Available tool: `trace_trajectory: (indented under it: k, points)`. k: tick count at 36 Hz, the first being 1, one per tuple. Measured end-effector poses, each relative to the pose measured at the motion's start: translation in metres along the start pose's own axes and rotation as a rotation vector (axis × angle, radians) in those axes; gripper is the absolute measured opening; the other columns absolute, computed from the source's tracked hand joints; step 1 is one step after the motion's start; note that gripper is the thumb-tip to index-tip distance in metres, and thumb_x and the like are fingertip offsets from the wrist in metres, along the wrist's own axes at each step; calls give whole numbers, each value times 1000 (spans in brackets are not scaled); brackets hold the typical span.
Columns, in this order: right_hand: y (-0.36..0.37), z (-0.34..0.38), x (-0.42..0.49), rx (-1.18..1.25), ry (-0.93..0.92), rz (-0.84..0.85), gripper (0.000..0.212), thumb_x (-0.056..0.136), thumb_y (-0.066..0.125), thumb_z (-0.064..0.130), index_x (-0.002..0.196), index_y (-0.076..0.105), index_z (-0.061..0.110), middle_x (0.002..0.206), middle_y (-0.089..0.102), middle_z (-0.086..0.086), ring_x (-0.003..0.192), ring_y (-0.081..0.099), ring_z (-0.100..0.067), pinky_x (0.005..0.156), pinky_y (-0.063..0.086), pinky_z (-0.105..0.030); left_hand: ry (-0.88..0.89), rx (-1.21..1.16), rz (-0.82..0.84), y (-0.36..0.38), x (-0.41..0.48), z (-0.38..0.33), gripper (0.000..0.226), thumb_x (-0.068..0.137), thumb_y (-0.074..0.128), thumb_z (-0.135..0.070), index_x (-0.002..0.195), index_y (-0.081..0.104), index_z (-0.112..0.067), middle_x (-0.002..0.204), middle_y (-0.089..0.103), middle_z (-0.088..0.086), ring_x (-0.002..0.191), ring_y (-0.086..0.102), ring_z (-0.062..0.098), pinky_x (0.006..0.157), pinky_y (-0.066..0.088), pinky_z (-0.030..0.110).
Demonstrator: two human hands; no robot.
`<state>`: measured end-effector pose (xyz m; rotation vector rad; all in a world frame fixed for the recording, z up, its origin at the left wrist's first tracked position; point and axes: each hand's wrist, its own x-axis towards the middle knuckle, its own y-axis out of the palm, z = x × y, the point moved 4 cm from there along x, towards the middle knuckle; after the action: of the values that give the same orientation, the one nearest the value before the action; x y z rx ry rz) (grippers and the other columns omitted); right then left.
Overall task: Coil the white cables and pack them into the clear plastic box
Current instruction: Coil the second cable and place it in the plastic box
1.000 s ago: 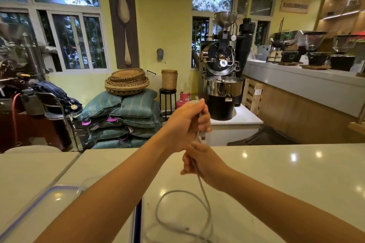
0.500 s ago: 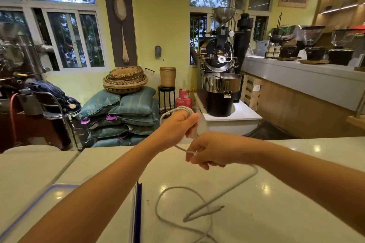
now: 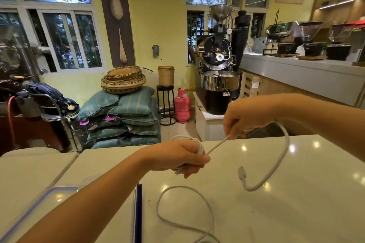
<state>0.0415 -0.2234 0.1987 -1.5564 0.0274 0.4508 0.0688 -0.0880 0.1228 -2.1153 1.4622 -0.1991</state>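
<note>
My left hand (image 3: pixel 183 158) is closed around a small coil of a white cable (image 3: pixel 276 163) above the counter. My right hand (image 3: pixel 243 118), up and to the right, pinches the same cable. A taut stretch runs between the two hands. Past my right hand the cable arcs down in the air and ends in a plug (image 3: pixel 241 172). A second white cable (image 3: pixel 205 205) lies in a loose loop on the counter below. The clear plastic box (image 3: pixel 138 213) with blue trim sits at the lower left, mostly hidden by my left forearm.
The glossy white counter (image 3: pixel 296 213) spreads to the right of the cables. A second tabletop (image 3: pixel 23 173) adjoins on the left. Beyond the counter stand a coffee roaster (image 3: pixel 219 61), stacked sacks (image 3: pixel 126 118) and a pink gas cylinder (image 3: pixel 182 105).
My right hand has pulled away up and to the right, drawing the cable taut. The free end with its plug has lifted off the counter. My left hand dropped slightly, keeping the coil.
</note>
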Motion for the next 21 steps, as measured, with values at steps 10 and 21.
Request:
trace_trajectory:
  k: [10, 21]
  points:
    - [19, -1, 6, -731, -90, -338, 32, 94, 40, 23, 124, 52, 17, 121, 57, -1, 111, 41, -16, 91, 36, -27, 27, -318, 160, 12, -1, -2, 32, 89, 38, -16, 58, 47, -15, 46, 42, -12, 42, 36, 3, 49, 39, 13]
    - [36, -3, 34, -101, -248, -795, 12, 77, 65, 2, 89, 67, 5, 84, 71, -15, 77, 67, -28, 69, 56, -31, 302, -762, 246, 11, -1, -24, 26, 81, 59, -30, 63, 47, -16, 47, 49, -12, 42, 44, 1, 50, 43, 16]
